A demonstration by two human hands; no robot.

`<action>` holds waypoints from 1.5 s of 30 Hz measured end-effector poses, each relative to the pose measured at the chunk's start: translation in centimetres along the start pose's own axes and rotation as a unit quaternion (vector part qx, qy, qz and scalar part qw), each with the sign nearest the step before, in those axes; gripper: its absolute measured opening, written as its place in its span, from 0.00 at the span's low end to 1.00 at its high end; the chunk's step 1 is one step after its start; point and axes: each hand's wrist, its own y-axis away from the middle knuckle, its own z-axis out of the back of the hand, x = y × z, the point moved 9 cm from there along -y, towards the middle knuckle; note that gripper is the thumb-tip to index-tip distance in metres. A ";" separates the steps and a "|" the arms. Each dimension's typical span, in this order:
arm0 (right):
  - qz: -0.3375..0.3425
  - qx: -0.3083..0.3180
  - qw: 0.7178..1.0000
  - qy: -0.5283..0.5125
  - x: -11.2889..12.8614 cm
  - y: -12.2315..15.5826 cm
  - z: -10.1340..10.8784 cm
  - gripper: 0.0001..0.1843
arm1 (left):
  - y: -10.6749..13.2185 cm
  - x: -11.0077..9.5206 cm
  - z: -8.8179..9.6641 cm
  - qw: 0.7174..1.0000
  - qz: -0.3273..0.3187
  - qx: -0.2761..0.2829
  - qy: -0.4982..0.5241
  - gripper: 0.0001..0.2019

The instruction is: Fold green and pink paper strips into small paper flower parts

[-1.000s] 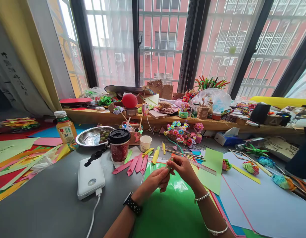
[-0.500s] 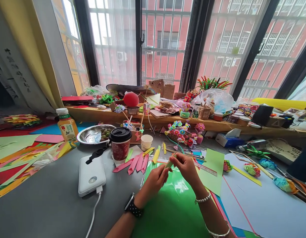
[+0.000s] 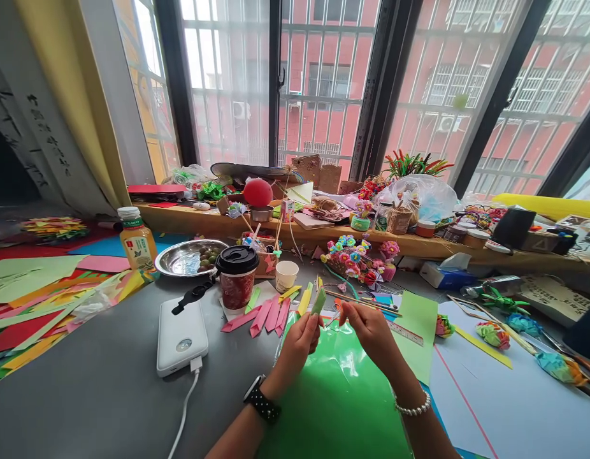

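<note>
My left hand (image 3: 301, 338) is closed round a folded green paper strip (image 3: 318, 301), which sticks up from the thumb and fingertips. My right hand (image 3: 369, 328) is apart from it, with thumb and fingers pinched together; anything in that pinch is too small or hidden to make out. Both hands are above a shiny green mat (image 3: 343, 395). Close to the right fingertips, something with an orange part (image 3: 338, 307) shows, partly hidden. Left of my hands lie folded pink paper strips (image 3: 261, 317) and a yellow strip (image 3: 305, 298).
A lidded coffee cup (image 3: 236, 280), a small paper cup (image 3: 286, 276) and a white power bank (image 3: 181, 335) with a cable stand left. Farther off are a steel dish (image 3: 168, 260) and a juice bottle (image 3: 137, 245). Green paper (image 3: 419, 319) and paper flowers (image 3: 493, 335) lie right.
My hands have come apart. The right hand has let go of the green strip and shifted right; the left hand keeps hold of it, now tilted more upright. The view has shifted slightly.
</note>
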 end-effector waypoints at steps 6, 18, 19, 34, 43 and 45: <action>-0.016 0.091 0.996 -0.003 0.0 0.7 -2.3 0.19 | 0.3 -0.5 0.1 1.000 -0.009 -0.007 -0.016 0.18; -0.046 0.084 0.994 -0.060 -1.2 0.5 -2.4 0.20 | 0.7 -0.9 -0.5 0.998 -0.025 0.018 -0.057 0.18; -0.049 0.084 0.993 -0.062 -1.4 0.5 -2.4 0.20 | 0.7 -0.9 -0.6 0.998 -0.026 0.021 -0.059 0.18; -0.090 0.093 0.983 -0.133 -1.8 1.1 -2.9 0.13 | 0.7 -0.3 -0.8 1.000 0.006 0.030 0.000 0.18; -0.095 0.115 0.976 -0.156 -1.5 1.2 -3.6 0.15 | 0.6 -0.4 -0.2 1.000 0.002 -0.005 0.013 0.22; -0.099 0.117 0.975 -0.163 -1.4 1.2 -3.7 0.15 | 0.5 -0.4 0.0 1.000 -0.001 -0.013 0.012 0.22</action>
